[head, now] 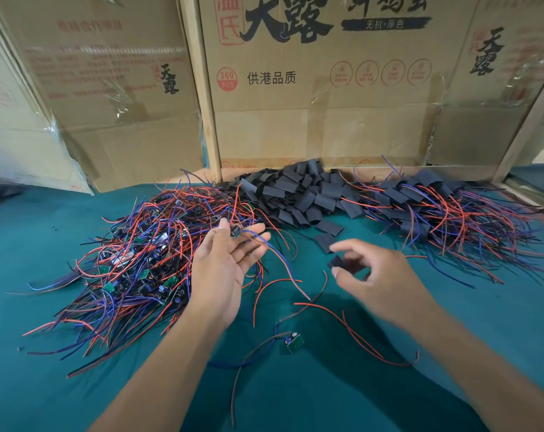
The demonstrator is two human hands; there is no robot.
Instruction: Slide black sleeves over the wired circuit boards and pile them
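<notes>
Bg: flattened cardboard boxes (295, 88) w/ black and red printed characters stand along the back edge of a desk (498, 322) covered in teal cloth.

Far left on the cloth: big tangle of unsleeved wired boards (139, 260), red/blue/black leads splayed every way, small green PCBs visible among them.

Left hand (224, 266) is palm-up over the right edge of that tangle, fingers straight and spread wide. One small wired board (235, 231) sits at the fingertips; its blue lead (280, 260) trails off toward the near side. Can't tell if thumb actually pins it.

Centre back: heap of loose black sleeves (298, 194), flat short tubes, a couple of strays (327, 241) lying just in front of it.

Centre front, near the person: lone board (294, 340) on the cloth, green PCB w/ a capacitor, red and dark leads looping away either side.

Right hand (373, 275) hovers above the cloth, motion-blurred, thumb and forefinger pinching one black sleeve (337, 262), other fingers curled loosely.

Right back: pile of finished units (436, 210), black sleeves over boards, red/blue leads fanning out toward the right.
</notes>
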